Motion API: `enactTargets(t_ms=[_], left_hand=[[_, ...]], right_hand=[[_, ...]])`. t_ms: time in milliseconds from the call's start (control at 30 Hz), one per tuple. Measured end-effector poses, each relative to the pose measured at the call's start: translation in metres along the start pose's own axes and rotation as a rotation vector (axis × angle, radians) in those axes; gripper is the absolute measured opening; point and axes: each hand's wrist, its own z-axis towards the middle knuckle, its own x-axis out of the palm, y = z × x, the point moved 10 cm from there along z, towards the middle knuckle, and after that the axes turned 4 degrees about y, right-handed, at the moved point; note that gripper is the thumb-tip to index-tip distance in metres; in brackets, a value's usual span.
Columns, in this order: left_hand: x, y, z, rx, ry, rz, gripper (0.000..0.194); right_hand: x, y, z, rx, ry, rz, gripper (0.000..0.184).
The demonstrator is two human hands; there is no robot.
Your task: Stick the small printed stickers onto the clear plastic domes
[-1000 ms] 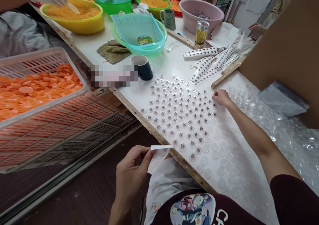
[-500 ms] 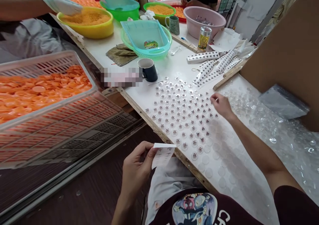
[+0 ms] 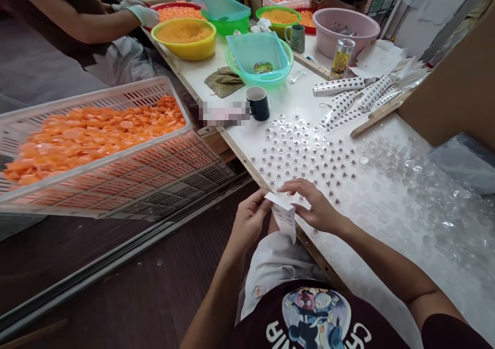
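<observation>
My left hand [image 3: 249, 219] pinches a white sticker strip [image 3: 284, 216] at the near edge of the white table [image 3: 386, 287]. My right hand [image 3: 315, 207] is closed on the same strip from the right, fingers over its top edge. Just beyond both hands lie rows of small clear domes with stickers [image 3: 305, 150]. Plain clear domes [image 3: 410, 184] spread to the right of them.
A white crate of orange discs [image 3: 93, 130] sits at left. A dark mug [image 3: 258, 103], teal basket [image 3: 258, 59], yellow bowl [image 3: 184, 37], pink basin [image 3: 344, 27], a glass [image 3: 342, 56] and sticker strips [image 3: 348, 94] stand farther back. Another person's gloved hand [image 3: 143, 14] is at upper left. Cardboard [image 3: 456, 81] rises at right.
My right hand has come back from the far rows of domes to the strip held by my left hand. The view has shifted left.
</observation>
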Motion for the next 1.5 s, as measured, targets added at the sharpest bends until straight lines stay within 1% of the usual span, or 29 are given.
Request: enactTargets(t_ms=[100,200,267,333,367,433,500,533,600,667,733,833,900,1000,1067,1167,1233,1300,1400,1467,1500], left_hand=[[0.008,0.011,0.001,-0.084,0.058,-0.168,0.027],[0.017,0.025,-0.001,-0.187,0.109,-0.272,0.028],[0.020,0.032,-0.001,-0.227,0.129,-0.307,0.030],[0.019,0.036,-0.002,-0.233,0.127,-0.312,0.034],[0.015,0.037,-0.003,-0.228,0.106,-0.309,0.037],[-0.001,0.035,-0.006,-0.181,-0.006,-0.291,0.045],[-0.020,0.023,-0.013,-0.077,-0.118,-0.219,0.053],[-0.025,0.014,-0.017,-0.025,-0.141,-0.150,0.054],[-0.027,0.001,-0.024,0.026,-0.140,0.029,0.046],[-0.026,-0.003,-0.029,0.003,-0.155,0.149,0.032],[-0.027,-0.003,-0.032,-0.014,-0.214,0.166,0.024],[-0.027,-0.002,-0.031,-0.010,-0.275,0.157,0.023],[-0.026,-0.001,-0.030,-0.006,-0.286,0.176,0.023],[-0.027,-0.001,-0.029,-0.001,-0.297,0.190,0.025],[-0.026,-0.002,-0.030,0.001,-0.297,0.188,0.026],[-0.021,-0.002,-0.029,0.012,-0.269,0.203,0.025],[-0.015,-0.002,-0.028,0.026,-0.231,0.233,0.025],[-0.010,-0.002,-0.026,0.047,-0.194,0.267,0.025],[-0.002,-0.004,-0.024,0.074,-0.139,0.315,0.023],[0.004,-0.005,-0.023,0.082,-0.098,0.343,0.020],[0.008,-0.006,-0.022,0.083,-0.076,0.356,0.019]], right_hand=[[0.012,0.013,0.009,-0.048,0.057,-0.140,0.022],[0.020,0.020,0.018,-0.067,0.101,-0.176,0.022],[0.023,0.020,0.022,-0.063,0.130,-0.186,0.018],[0.023,0.015,0.025,-0.033,0.144,-0.208,0.007],[0.022,0.013,0.026,-0.014,0.142,-0.215,0.006],[0.020,0.006,0.026,0.027,0.143,-0.203,0.010],[0.019,-0.002,0.026,0.081,0.160,-0.163,0.017],[0.020,-0.007,0.026,0.109,0.168,-0.139,0.021],[0.022,-0.013,0.025,0.152,0.175,-0.089,0.028],[0.023,-0.017,0.024,0.172,0.163,-0.047,0.029],[0.023,-0.018,0.023,0.179,0.134,-0.025,0.021],[0.019,-0.014,0.018,0.163,0.060,-0.072,0.007],[0.015,-0.006,0.014,0.123,0.005,-0.147,0.005],[0.007,0.008,0.009,0.062,-0.082,-0.223,0.009],[-0.001,0.015,0.006,0.055,-0.160,-0.212,0.010],[-0.009,0.016,0.007,0.091,-0.246,-0.111,0.003],[-0.006,0.010,0.010,0.128,-0.225,-0.009,0.020],[0.001,0.003,0.012,0.160,-0.171,0.098,0.032],[0.008,-0.004,0.010,0.177,-0.142,0.225,0.035],[0.004,-0.006,0.005,0.179,-0.182,0.236,0.032],[-0.002,-0.007,0.001,0.177,-0.220,0.221,0.029]])
